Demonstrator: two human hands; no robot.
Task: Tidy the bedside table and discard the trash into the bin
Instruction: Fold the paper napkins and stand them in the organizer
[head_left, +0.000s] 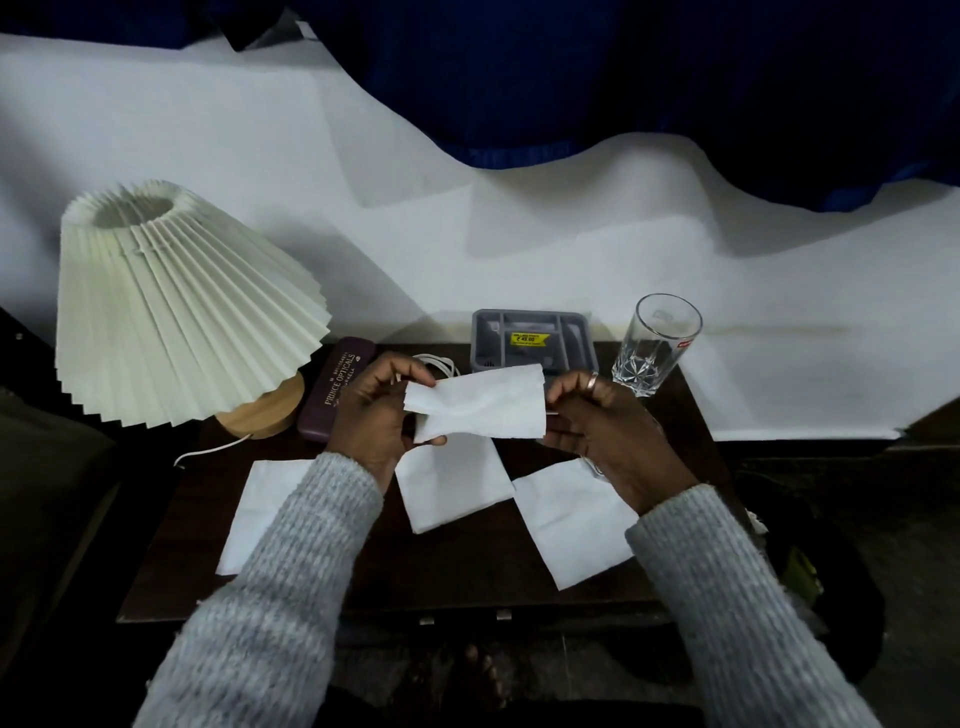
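Sleeves frame the near view, and three more tissues lie flat on the tabletop (363, 571) close to its front edge. Above them, the left hand (371, 415) and right hand (597, 421) pinch a white tissue (475, 408) taut between their fingers: trash collection seems under way. Next it probably needs crumpling. Farther back stand a lamp (176, 306), spectacle case (332, 389), tray (530, 338) and glass (654, 343), crowding the rear.

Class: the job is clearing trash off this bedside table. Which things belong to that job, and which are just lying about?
Job: held tissue, three tissues on the table, both hands.

Lying about: lamp, glasses case, grey tray, glass, white cable.
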